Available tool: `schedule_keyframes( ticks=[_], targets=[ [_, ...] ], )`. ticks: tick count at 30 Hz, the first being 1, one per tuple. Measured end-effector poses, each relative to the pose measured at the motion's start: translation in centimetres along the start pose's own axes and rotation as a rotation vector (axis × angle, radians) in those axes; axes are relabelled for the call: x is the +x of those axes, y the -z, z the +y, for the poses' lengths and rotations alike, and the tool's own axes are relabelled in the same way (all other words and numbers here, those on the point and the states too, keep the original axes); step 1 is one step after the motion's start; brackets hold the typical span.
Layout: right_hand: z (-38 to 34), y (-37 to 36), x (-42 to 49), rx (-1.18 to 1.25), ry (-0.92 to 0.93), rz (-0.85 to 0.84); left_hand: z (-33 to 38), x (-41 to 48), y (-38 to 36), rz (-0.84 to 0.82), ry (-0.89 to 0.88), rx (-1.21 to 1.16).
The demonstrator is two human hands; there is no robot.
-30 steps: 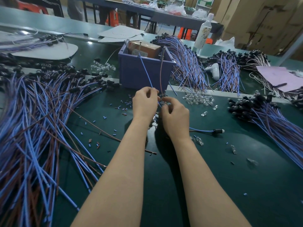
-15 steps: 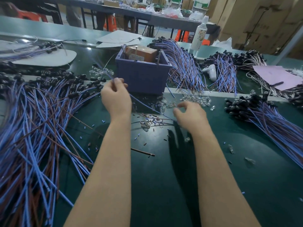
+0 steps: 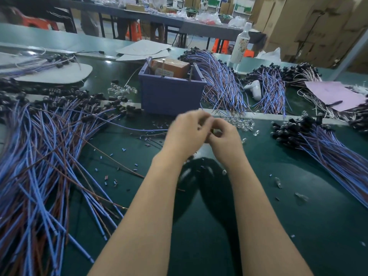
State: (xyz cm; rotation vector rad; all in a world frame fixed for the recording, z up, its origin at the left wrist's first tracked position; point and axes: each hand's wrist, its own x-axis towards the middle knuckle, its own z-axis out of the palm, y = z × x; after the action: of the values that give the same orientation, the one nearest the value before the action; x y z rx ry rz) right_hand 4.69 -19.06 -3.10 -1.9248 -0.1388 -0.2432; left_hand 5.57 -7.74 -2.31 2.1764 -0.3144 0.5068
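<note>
My left hand [image 3: 186, 133] and my right hand [image 3: 226, 139] meet above the green mat [image 3: 278, 226], just in front of the purple bin [image 3: 171, 96]. Both are blurred, with fingers curled toward each other. A thin blue wire [image 3: 139, 129] runs in from the left and ends in my left hand, which grips it. My right hand's fingertips pinch a small pale part [image 3: 217, 134], too blurred to name. A heap of clear bulbs [image 3: 241, 122] lies just beyond my right hand.
A big spread of blue and brown wires [image 3: 39, 166] covers the left side. A bundle with black caps [image 3: 318, 140] lies on the right. More bundles [image 3: 219, 80], a white bottle [image 3: 240, 48] and pink paper [image 3: 334, 94] sit behind. Tiny cut pieces [image 3: 113, 182] litter the mat.
My left hand pulled out to the left along a blue wire while my right reached toward the clear bulbs; now both hands have come back together at the centre.
</note>
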Motion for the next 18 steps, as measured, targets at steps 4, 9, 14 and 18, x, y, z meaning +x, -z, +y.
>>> schedule_keyframes(
  ticks=[4,9,14,18],
  targets=[
    [0.7,0.5,-0.2,0.591,-0.211,0.032,-0.6,-0.3,-1.5,-0.157,0.16,-0.066],
    [1.3,0.9,0.1,0.694,-0.261,0.067,-1.3,-0.7,-1.3,-0.141,0.199,-0.198],
    [1.5,1.0,0.2,0.642,-0.236,0.03,-1.5,-0.9,-1.2,-0.111,0.184,-0.273],
    [1.4,1.0,0.3,0.669,-0.251,0.026,-1.5,-0.9,-1.5,-0.117,0.17,-0.285]
  ],
)
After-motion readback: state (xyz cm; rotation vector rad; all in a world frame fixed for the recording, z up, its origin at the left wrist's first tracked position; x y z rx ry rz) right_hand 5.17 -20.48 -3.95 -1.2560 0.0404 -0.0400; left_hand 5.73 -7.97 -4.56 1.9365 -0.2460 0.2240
